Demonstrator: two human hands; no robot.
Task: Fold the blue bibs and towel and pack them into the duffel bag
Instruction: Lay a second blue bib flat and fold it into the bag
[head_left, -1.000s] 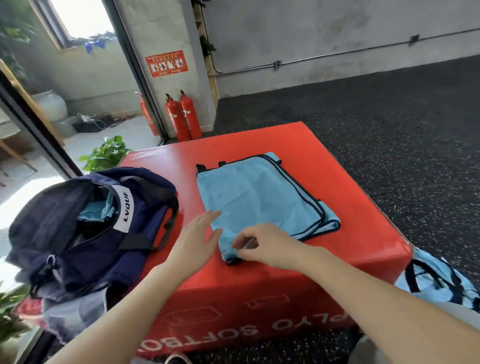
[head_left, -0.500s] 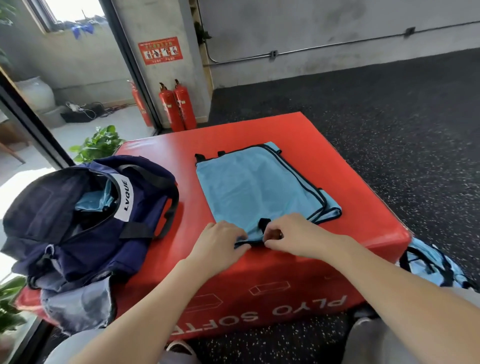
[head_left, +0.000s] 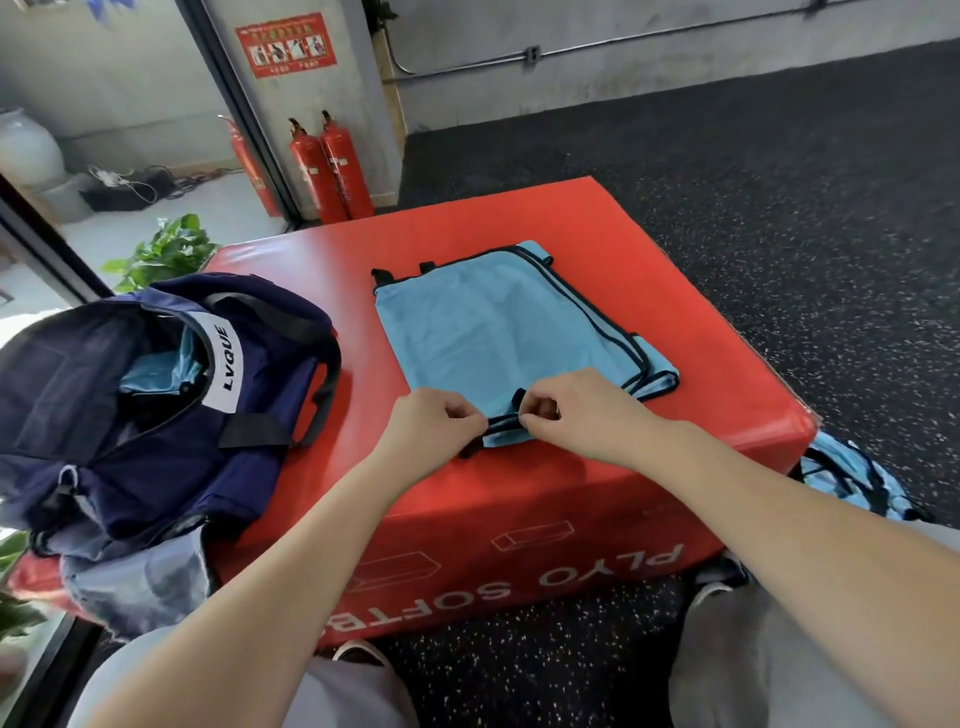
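A light blue bib (head_left: 498, 332) with black trim lies flat on the red plyo box (head_left: 675, 312). My left hand (head_left: 431, 423) and my right hand (head_left: 576, 410) both pinch its near black-trimmed edge, lifted slightly off the box. The navy duffel bag (head_left: 156, 410) sits open on the box's left side, with blue fabric (head_left: 156, 369) showing inside it. More blue bibs (head_left: 852, 480) lie on the floor at the box's right side.
Red fire extinguishers (head_left: 332, 166) stand against the wall behind the box. A potted plant (head_left: 166, 254) is at the far left by a glass door. Dark speckled rubber floor (head_left: 779, 182) surrounds the box. My knees are below the box's front.
My left hand went from flat beside the bib to pinching its near edge. Both hands came together at that edge and lifted it a little.
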